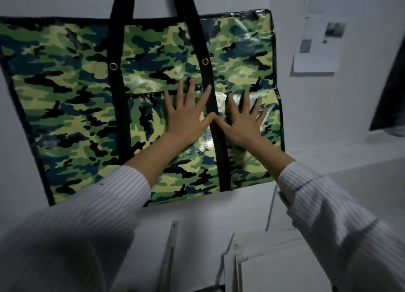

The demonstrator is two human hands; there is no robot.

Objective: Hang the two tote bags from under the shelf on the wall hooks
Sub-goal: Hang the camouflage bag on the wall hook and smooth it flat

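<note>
Head view: where's the camouflage tote bag (87, 94)?
— Flat on the far wall (317, 107), straps (205, 50) up; left hand (186, 118) and right hand (243, 120) press it, fingers (192, 90) spread, holding nothing.
— Next?
— Likely let go, fetch the second bag.

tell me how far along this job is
Done: one camouflage tote bag hangs against the wall by its black straps; the hook is out of frame. In hand: left hand and right hand press flat on its front. Left: the second bag, not in view.

Glossy plastic camo tote bag (76, 107) w/ matt cloth straps (210, 94), metal eyelets (113, 66).
</note>
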